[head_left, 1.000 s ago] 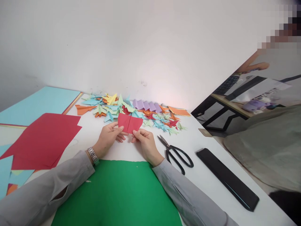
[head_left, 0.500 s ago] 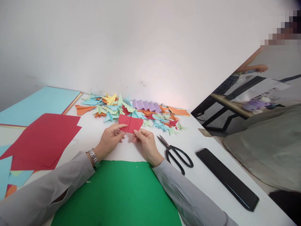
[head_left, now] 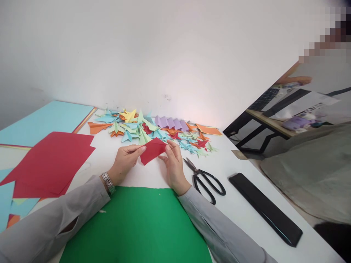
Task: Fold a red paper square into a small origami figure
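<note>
A small piece of red paper (head_left: 152, 150) is held tilted above the white table between my two hands. My left hand (head_left: 125, 160) pinches its left corner between thumb and fingers. At the right end, the thumb and fingers of my right hand (head_left: 174, 164) grip the other side. Just beyond the paper lies a heap of folded paper pieces (head_left: 131, 126) in several colours. A green sheet (head_left: 134, 226) is spread under my forearms. Black-handled scissors (head_left: 204, 179) rest to the right of my right hand, blades slightly apart.
Red sheets (head_left: 49, 164) lie at the left, near a stack topped with light blue paper (head_left: 46, 120). A long black case (head_left: 265, 208) sits near the table's right edge. Beyond it, a person's arm (head_left: 297, 79) shows over another table (head_left: 268, 122).
The red paper has been turned: its creased face with the centre line no longer shows, and it now slants up to the right. My right-hand fingers have shifted up along its edge.
</note>
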The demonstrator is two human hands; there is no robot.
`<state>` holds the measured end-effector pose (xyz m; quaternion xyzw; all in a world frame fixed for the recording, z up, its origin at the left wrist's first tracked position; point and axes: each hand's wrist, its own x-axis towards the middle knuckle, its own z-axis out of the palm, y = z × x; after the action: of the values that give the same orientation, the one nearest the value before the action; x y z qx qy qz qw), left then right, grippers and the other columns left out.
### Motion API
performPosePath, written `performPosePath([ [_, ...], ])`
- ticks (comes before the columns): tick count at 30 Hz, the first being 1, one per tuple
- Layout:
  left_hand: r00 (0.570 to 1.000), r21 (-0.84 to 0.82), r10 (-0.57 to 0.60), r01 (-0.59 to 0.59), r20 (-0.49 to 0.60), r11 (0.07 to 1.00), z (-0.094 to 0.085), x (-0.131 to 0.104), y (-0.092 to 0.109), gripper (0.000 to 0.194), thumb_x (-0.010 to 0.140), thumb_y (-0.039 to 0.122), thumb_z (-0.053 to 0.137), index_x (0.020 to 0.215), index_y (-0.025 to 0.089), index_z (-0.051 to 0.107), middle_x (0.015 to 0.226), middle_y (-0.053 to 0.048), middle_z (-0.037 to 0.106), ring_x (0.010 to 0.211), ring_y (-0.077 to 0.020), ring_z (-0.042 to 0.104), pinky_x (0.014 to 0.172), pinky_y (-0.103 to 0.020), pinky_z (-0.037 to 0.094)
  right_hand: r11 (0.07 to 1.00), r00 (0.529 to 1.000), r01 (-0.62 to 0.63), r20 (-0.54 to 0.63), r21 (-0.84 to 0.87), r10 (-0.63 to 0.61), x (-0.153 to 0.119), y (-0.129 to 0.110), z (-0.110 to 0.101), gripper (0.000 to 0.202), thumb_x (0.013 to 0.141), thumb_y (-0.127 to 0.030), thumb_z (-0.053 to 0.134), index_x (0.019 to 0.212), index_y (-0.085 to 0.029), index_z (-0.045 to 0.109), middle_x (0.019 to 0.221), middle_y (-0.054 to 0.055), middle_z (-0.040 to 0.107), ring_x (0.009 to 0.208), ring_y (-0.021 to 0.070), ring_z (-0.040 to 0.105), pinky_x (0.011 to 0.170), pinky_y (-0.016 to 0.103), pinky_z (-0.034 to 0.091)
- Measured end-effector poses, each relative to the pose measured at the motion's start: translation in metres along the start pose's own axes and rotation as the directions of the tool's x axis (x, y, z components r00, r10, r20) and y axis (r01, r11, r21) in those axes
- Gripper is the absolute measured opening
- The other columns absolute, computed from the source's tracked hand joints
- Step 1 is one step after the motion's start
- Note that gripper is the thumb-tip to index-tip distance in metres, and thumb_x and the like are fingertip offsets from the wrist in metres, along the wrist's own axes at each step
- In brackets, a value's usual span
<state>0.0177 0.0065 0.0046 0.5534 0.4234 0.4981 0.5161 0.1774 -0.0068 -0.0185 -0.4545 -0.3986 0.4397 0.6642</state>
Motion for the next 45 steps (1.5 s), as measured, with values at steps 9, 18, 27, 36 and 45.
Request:
performPosePath([
  [9,0.99,-0.078,-0.087,0.096,0.112,0.992,-0.001,0.001,-0.001,0.023,0.063,0.038,0.075,0.065,0.016,0.07,0.067,0.0,0.063,0.059,-0.0117,0.053,0.053,-0.023,0.042,0.995,0.979,-0.086,0.182,-0.058,0.095,-0.004,-0.005,0.001,0.024,0.065,-0.044,0.074,0.073,-0.022,0.068,0.071,0.001,0.068,0.069,0.0187,0.06,0.067,0.032,0.049],
  [18,0.986,-0.117,-0.149,0.158,0.077,0.981,-0.001,0.003,-0.01,0.035,0.056,0.036,0.082,0.084,0.017,0.072,0.079,-0.005,0.072,0.07,-0.0173,0.064,0.062,-0.028,0.052,0.99,0.972,-0.133,0.192,-0.042,0.138,-0.005,-0.004,0.001,0.023,0.063,-0.041,0.077,0.07,-0.02,0.07,0.063,0.002,0.069,0.061,0.0173,0.062,0.061,0.031,0.05],
  [27,0.978,0.125,-0.085,0.062,0.189,0.99,0.0,0.002,0.0,0.021,0.065,0.036,0.071,0.066,0.015,0.069,0.064,-0.002,0.066,0.058,-0.0128,0.055,0.053,-0.023,0.041,0.983,0.945,-0.126,0.284,-0.134,0.16,-0.006,-0.007,0.0,0.024,0.063,-0.041,0.077,0.068,-0.02,0.067,0.062,0.0,0.067,0.055,0.0134,0.057,0.054,0.026,0.044],
  [36,0.973,0.164,-0.077,0.041,0.219,0.986,0.0,0.002,0.003,0.02,0.065,0.035,0.066,0.064,0.015,0.064,0.061,0.0,0.06,0.057,-0.012,0.05,0.051,-0.022,0.038,0.968,0.919,-0.123,0.343,-0.219,0.194,-0.005,-0.005,-0.001,0.032,0.067,-0.049,0.072,0.069,-0.018,0.063,0.059,-0.002,0.061,0.051,0.0105,0.05,0.05,0.023,0.038],
  [45,0.969,0.156,-0.086,0.051,0.23,0.986,-0.001,0.003,0.001,0.023,0.063,0.035,0.067,0.058,0.015,0.057,0.057,0.002,0.054,0.055,-0.0106,0.045,0.049,-0.021,0.035,0.969,0.914,-0.091,0.368,-0.228,0.173,-0.005,-0.006,-0.001,0.037,0.065,-0.052,0.073,0.064,-0.018,0.059,0.054,-0.004,0.056,0.048,0.0086,0.045,0.048,0.022,0.033],
])
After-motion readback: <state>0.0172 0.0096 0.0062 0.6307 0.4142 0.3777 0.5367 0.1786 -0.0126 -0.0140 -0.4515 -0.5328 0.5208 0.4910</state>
